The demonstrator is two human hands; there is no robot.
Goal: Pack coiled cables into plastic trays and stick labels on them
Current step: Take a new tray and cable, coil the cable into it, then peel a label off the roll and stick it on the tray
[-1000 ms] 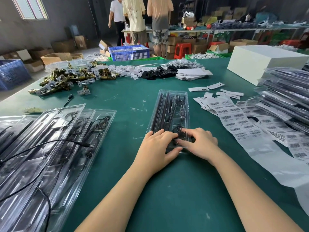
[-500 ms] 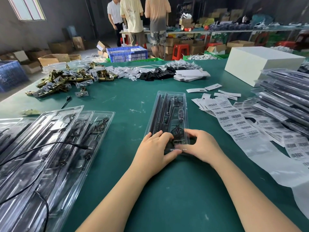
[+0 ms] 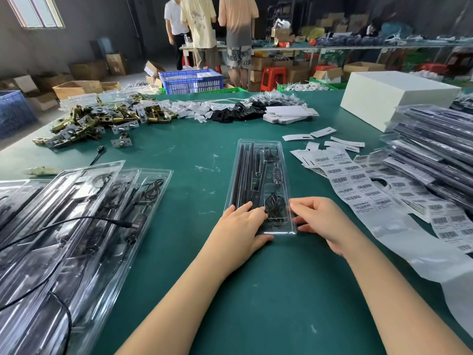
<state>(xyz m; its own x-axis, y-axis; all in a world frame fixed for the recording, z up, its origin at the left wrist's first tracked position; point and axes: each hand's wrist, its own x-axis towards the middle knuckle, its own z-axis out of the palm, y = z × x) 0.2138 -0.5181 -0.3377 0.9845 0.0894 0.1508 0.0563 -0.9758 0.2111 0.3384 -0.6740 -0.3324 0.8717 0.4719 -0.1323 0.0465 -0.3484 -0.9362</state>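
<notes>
1. Since the earlier frames, our right hand [image 3: 323,221] has drawn back from on top of the near end of the plastic tray [image 3: 258,185] to its right edge, uncovering the coiled cable [image 3: 275,203]; our left hand [image 3: 239,226] has kept its place on the near left corner.
2. Location: the tray lies flat on the green table [image 3: 256,290], long axis pointing away from us, between the open trays [image 3: 76,226] on our left and the barcode label sheet [image 3: 358,185] on our right. The cable sits in the near compartment, with black rods in the long channels beside it.
3. Grip state: left hand lies spread, fingers straight and pressing down on the tray. Right hand is loosely curled, fingertips touching the tray's right rim; whether thumb and fingers actually pinch that rim we cannot tell from this angle.
4. Handling judgement: the tray looks like thin clear blister plastic, so light, springy and slick. We expect it to flex or skate if pushed at one point.
5. Where to hold: take it by the flat outer flange at both long edges, near the corners, not over the moulded pockets.
6. The cable is soft and springy; keep a finger near the coil until it seats.
</notes>
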